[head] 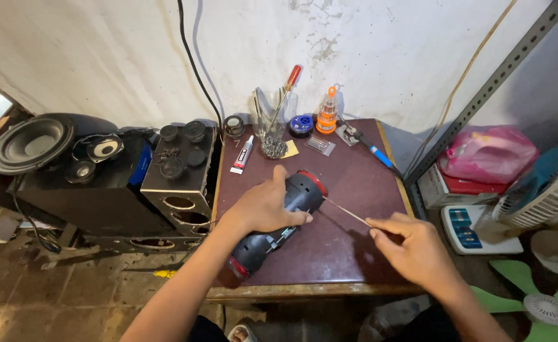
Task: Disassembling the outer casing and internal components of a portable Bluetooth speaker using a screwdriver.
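A black cylindrical speaker [294, 199] with red end rings lies on its side on the dark brown table [361, 177]. My left hand [263, 206] grips its middle from above. My right hand [412, 244] pinches a thin metal rod [348, 213] whose far tip reaches the speaker's red end. The speaker's near end hangs over the table's front edge.
At the table's back stand a glass jar with a red-handled screwdriver [285, 88], a glue tube [242, 155], an orange screwdriver set [326, 114] and a soldering iron [374, 149]. Black speaker cabinets [177, 168] sit left. A metal shelf [488, 88], pink bag [488, 155] and fan [551, 190] are right.
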